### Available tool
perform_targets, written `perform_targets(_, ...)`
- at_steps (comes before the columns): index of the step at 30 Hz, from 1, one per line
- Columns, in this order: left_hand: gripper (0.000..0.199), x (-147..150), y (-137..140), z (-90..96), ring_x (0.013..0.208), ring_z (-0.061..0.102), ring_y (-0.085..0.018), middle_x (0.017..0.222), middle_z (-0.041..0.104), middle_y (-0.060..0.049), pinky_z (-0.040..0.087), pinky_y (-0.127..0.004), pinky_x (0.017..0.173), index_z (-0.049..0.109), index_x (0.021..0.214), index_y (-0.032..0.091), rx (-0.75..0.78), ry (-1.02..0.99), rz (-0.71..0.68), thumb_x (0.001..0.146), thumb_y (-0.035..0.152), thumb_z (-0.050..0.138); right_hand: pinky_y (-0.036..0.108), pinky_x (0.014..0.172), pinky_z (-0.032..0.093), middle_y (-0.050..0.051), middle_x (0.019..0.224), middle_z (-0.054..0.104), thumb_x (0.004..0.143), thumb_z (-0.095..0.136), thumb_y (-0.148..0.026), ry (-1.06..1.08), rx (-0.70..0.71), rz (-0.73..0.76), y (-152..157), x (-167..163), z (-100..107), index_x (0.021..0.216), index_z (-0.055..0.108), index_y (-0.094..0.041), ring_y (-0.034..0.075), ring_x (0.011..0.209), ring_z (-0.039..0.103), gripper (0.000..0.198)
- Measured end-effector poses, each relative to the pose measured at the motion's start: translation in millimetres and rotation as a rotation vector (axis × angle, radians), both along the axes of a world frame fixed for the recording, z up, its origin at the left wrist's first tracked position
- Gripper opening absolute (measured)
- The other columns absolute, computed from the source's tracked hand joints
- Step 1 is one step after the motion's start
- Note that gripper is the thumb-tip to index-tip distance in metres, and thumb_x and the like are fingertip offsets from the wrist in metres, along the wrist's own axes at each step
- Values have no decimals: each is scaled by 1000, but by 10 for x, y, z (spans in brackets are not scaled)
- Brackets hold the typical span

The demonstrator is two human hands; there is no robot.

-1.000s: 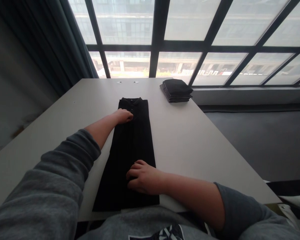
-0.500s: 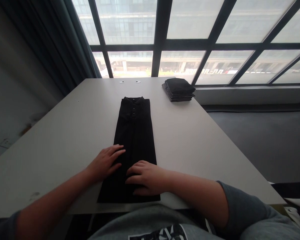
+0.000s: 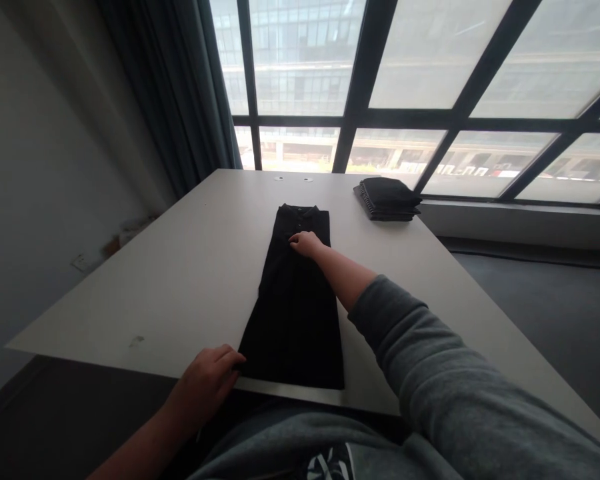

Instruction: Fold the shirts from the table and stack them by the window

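A black polo shirt (image 3: 300, 320), folded into a long strip, lies lengthwise on the white table (image 3: 195, 267). Its collar and buttons face the window, and the wider hem end is close to my body. At the near left corner of the hem, my left hand (image 3: 207, 380) has its thumb and fingers closed on the cloth edge. Stretched forward, my right hand (image 3: 307, 244) rests on the upper part just below the buttons, fingers slightly bent and apart, touching the fabric.
A stack of folded dark garments (image 3: 387, 199) sits near the far right edge of the table. Two round cable-hole covers (image 3: 308, 180) are set in its far end. Behind stand a large framed window (image 3: 300, 80) and a dark curtain (image 3: 180, 87); a grey floor lies to the right.
My right hand has moved forward along the shirt from its lower part toward the buttons. My left hand has come back to the near left hem corner. The view has shifted left.
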State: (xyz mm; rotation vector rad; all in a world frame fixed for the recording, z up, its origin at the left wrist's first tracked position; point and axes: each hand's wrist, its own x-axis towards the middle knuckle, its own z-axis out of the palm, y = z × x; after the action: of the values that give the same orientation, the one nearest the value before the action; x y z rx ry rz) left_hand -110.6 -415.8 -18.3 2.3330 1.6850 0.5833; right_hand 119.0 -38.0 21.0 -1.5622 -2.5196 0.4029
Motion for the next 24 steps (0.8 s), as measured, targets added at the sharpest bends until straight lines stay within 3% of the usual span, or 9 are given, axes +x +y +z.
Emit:
perform_targets(6, 19, 50, -150, -23, 89, 69, -19, 96, 73, -1, 53, -29, 79, 71, 106, 25, 44, -103, 3, 94, 12, 63, 23, 117, 42, 6, 136, 68, 97, 51, -13, -3, 61, -6, 143, -123, -166, 135, 74, -17, 17, 126, 62, 44)
perform_targets(11, 11, 47, -80, 45, 83, 64, -17, 90, 69, -1, 49, -29, 77, 70, 97, 23, 54, -81, -157, 95, 13, 66, 30, 120, 38, 12, 132, 67, 100, 49, -14, -36, 107, 18, 109, -139, -187, 130, 77, -15, 21, 127, 58, 41)
perform_targets(14, 12, 111, 8, 149, 90, 62, -21, 97, 69, -3, 47, -34, 83, 70, 105, 23, 120, -32, -217, 94, 19, 71, 34, 117, 38, 16, 139, 60, 102, 51, -18, -35, 155, 9, -45, -101, -100, 138, 71, -16, 26, 132, 51, 41)
perform_targets(16, 21, 202, 79, 212, 96, 62, -23, 104, 69, -4, 46, -37, 86, 69, 111, 23, 134, 0, -244, 92, 25, 76, 34, 112, 40, 16, 135, 60, 102, 55, -21, -28, 194, 60, -305, -33, -14, 137, 70, -15, 26, 128, 52, 38)
perform_targets(18, 28, 316, 156, 252, 97, 62, -23, 107, 70, -4, 46, -38, 86, 69, 114, 24, 89, 52, -271, 89, 30, 80, 30, 102, 42, 12, 119, 65, 101, 59, -23, -13, 183, 204, -735, 83, 66, 124, 72, -15, 21, 112, 57, 28)
perform_targets(20, 32, 422, 228, 264, 93, 63, -23, 106, 70, -3, 46, -38, 82, 69, 113, 24, 17, 122, -275, 87, 32, 84, 25, 87, 43, 8, 106, 67, 100, 66, -31, 7, 46, 434, -1306, 246, 107, 113, 73, -16, 16, 95, 59, 21)
perform_targets(22, 30, 500, 282, 255, 90, 62, -23, 103, 69, -2, 45, -37, 78, 70, 109, 23, -44, 178, -270, 85, 33, 85, 25, 82, 41, 5, 102, 67, 95, 73, -43, -1, -71, 644, -1912, 423, 88, 113, 73, -21, 15, 91, 59, 28)
perform_targets(24, 26, 544, 311, 236, 88, 62, -23, 101, 68, -2, 45, -37, 76, 70, 105, 22, -64, 200, -275, 86, 32, 84, 27, 83, 41, 4, 98, 66, 92, 76, -51, -27, -117, 735, -2422, 569, 11, 112, 73, -21, 17, 89, 59, 36)
